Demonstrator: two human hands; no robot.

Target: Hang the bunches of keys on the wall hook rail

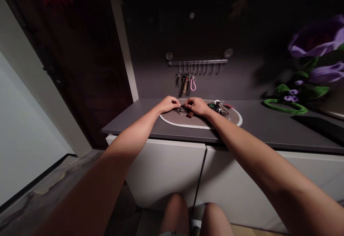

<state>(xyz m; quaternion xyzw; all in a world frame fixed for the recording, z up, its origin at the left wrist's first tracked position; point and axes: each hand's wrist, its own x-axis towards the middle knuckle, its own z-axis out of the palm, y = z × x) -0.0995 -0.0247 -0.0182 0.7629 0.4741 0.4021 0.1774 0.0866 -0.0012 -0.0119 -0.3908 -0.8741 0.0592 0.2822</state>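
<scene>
My left hand (168, 103) is closed in a pinch over a small bunch of keys (180, 110) on the oval mat (177, 122). Just to its right, my right hand (197, 106) has its fingers curled together; what they hold, if anything, is hidden. A small dark brown block (190, 114) lies below the right fingers, and I cannot tell if it is joined to the keys. Beside my right wrist, a larger pile of keys (222, 108) rests on the mat, along with a dark tag with green marks (211, 105).
On the wall above, a clear hook rail (199, 62) carries hanging keys, a brown keychain (185, 84) and a pink loop (192, 84). Purple flowers (315, 46) and a green ring (285, 107) stand at the right of the grey counter (258, 128). White cabinet doors (166, 168) are below.
</scene>
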